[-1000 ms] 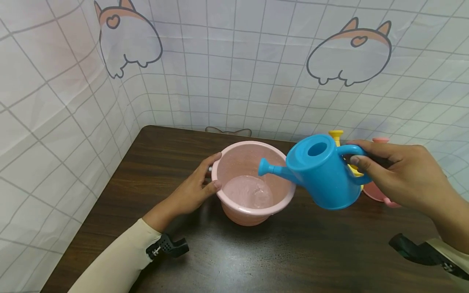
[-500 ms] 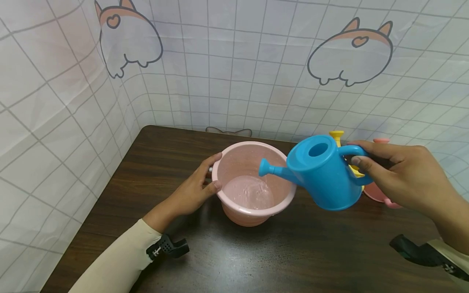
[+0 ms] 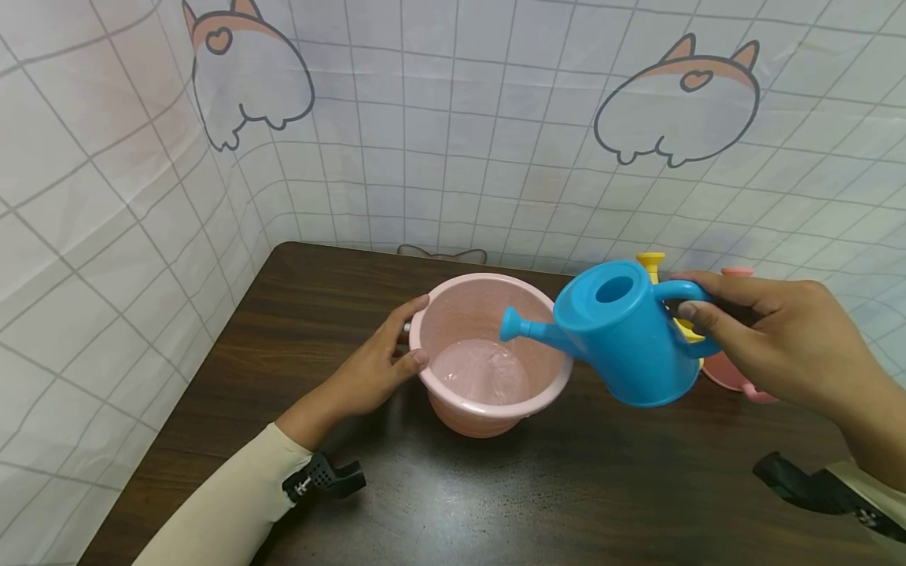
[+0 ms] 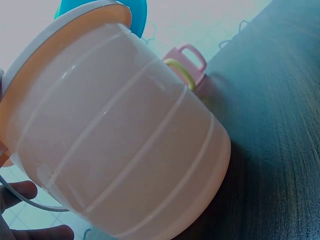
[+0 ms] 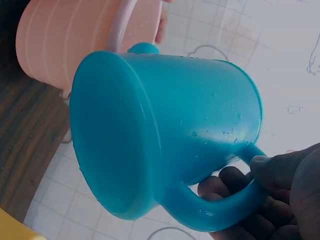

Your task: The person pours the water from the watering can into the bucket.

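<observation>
A pink bucket [image 3: 473, 423] stands on the dark wooden table, with rippling water [image 3: 481, 373] in its bottom. My left hand [image 3: 364, 371] holds the bucket's left rim, thumb on the near side and fingers farther back. A blue watering can [image 3: 633, 346] hangs in my right hand [image 3: 786, 338], whose fingers curl round its handle. The can leans left, and its spout reaches over the bucket's right rim. In the right wrist view, droplets cling to the wall of the watering can [image 5: 200, 105], and the thumb presses on the handle.
Behind the right hand stand a yellow watering can [image 3: 650, 263] and a pink one [image 3: 725, 373], both partly hidden. A white grid-patterned cloth [image 3: 460, 118] hangs behind and left of the table [image 3: 318, 299]. Small wet spots dot the tabletop in front of the bucket.
Both hands, the bucket and the blue watering can stay almost in place. The ripples on the water in the bucket have changed shape.
</observation>
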`<state>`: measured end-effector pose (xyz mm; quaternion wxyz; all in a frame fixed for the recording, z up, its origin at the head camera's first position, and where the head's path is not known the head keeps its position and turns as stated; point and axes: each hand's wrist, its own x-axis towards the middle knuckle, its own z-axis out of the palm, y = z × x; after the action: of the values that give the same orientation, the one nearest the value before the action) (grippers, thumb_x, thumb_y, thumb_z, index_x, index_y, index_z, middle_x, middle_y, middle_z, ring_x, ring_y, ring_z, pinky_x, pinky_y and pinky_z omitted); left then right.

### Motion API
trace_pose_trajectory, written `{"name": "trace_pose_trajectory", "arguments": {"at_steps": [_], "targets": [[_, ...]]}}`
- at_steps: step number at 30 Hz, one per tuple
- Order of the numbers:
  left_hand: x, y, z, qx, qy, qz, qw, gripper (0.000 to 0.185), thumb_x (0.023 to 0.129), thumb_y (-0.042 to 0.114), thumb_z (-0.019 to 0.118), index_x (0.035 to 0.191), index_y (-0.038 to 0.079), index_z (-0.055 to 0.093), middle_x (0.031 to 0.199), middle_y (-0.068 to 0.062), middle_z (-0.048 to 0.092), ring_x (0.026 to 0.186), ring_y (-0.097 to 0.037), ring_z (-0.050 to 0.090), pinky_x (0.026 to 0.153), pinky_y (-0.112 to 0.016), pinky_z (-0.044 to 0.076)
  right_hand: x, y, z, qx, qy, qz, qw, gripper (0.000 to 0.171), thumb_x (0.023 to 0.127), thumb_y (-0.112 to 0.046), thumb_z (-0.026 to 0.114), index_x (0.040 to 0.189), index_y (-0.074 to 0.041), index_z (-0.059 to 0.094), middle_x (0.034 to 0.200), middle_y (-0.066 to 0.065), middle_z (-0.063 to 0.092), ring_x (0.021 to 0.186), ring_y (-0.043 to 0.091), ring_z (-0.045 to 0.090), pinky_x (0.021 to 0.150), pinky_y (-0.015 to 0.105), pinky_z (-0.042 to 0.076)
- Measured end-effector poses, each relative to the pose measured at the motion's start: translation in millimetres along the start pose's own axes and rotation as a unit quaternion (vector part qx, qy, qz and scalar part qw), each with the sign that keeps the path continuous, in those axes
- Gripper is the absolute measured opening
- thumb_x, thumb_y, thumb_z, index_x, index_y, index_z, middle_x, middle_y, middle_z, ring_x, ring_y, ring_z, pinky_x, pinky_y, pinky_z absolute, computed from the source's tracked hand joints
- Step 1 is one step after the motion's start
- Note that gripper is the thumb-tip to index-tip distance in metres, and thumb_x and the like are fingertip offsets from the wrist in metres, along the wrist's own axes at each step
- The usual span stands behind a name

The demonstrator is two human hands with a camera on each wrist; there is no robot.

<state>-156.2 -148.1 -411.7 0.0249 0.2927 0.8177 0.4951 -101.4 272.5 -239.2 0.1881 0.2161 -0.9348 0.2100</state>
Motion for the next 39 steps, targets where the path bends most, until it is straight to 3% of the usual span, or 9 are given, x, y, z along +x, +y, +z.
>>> {"name": "trace_pose_trajectory", "arguments": {"at_steps": [14,19,27,36,39], "targets": [[-0.2,-1.4,0.9,0.006,0.000,0.000,1.0000,0.089,0.093,0.081,0.041,0.163,0.030,0.018,0.151,-0.017,0.039,0.124,-0.033,0.057,0.094,-0.049,0.052,-0.4,-0.9,-0.9,0.005,-0.005,0.012,1.000,0.033,0.091,0.002,0.076,0.123,-0.002,0.074,0.100,0.021,0.075,0.059,0.000,0.053,0.045,0.020,0.033],[-0.5,-1.2,0.7,0.005,0.000,0.001,1.0000,0.090,0.093,0.081,0.041,0.163,0.030,0.018,0.152,-0.017,0.038,0.125,-0.033,0.057,0.093,-0.050,0.052,0.0,-0.3,-1.8,0.000,-0.007,0.019,1.000,0.033,0.090,0.001,0.076,0.123,-0.001,0.073,0.099,0.021,0.075,0.070,-0.011,0.056,0.052,0.014,0.041],[-0.4,-0.2,0.5,0.005,0.001,0.003,1.0000,0.091,0.093,0.081,0.041,0.163,0.029,0.018,0.152,-0.018,0.039,0.123,-0.033,0.058,0.092,-0.049,0.052,0.6,1.5,0.0,-0.002,0.002,-0.010,1.000,0.035,0.087,0.005,0.078,0.122,0.000,0.074,0.099,0.021,0.075,0.072,-0.012,0.057,0.053,0.014,0.041],[-0.6,-0.2,0.3,0.000,0.001,0.001,1.0000,0.090,0.093,0.081,0.041,0.163,0.030,0.017,0.152,-0.018,0.038,0.124,-0.033,0.057,0.093,-0.049,0.052,-0.1,1.5,-0.8,0.002,-0.003,0.007,1.000,0.033,0.089,0.003,0.077,0.122,0.001,0.074,0.096,0.020,0.076,0.079,-0.020,0.054,0.058,0.011,0.044],[-0.7,-1.1,0.4,-0.001,0.002,0.002,1.0000,0.089,0.093,0.080,0.042,0.163,0.030,0.017,0.152,-0.017,0.038,0.124,-0.033,0.057,0.093,-0.049,0.052,0.0,1.0,-1.0,-0.002,-0.006,0.008,1.000,0.033,0.089,0.002,0.077,0.122,0.001,0.073,0.097,0.021,0.075,0.073,-0.013,0.056,0.054,0.013,0.042]]}}
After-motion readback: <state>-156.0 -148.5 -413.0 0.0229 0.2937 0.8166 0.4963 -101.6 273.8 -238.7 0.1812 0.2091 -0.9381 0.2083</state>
